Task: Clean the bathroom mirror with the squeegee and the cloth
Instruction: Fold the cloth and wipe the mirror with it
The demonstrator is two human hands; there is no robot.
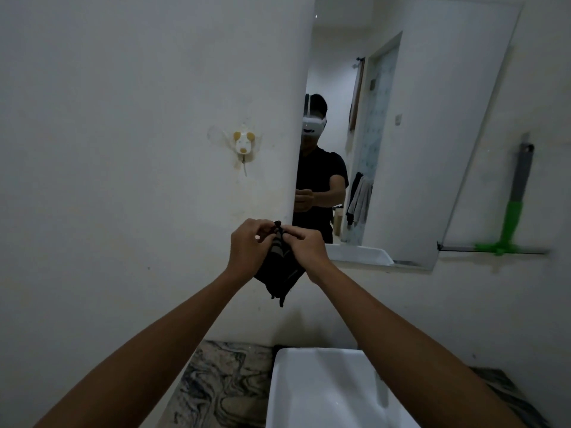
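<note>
You hold a dark striped cloth [279,267] in front of the wall just left of the bathroom mirror [401,134], your left hand [247,245] and right hand [306,245] both pinching its top edge with curled fingers [262,233], the rest hanging down. The green-handled squeegee [513,217] hangs on the wall right of the mirror, untouched. Below the mirror sits the white sink [324,390]. Judging by this, no wiping of the glass is under way; both squeegee and cloth passes appear to remain.
</note>
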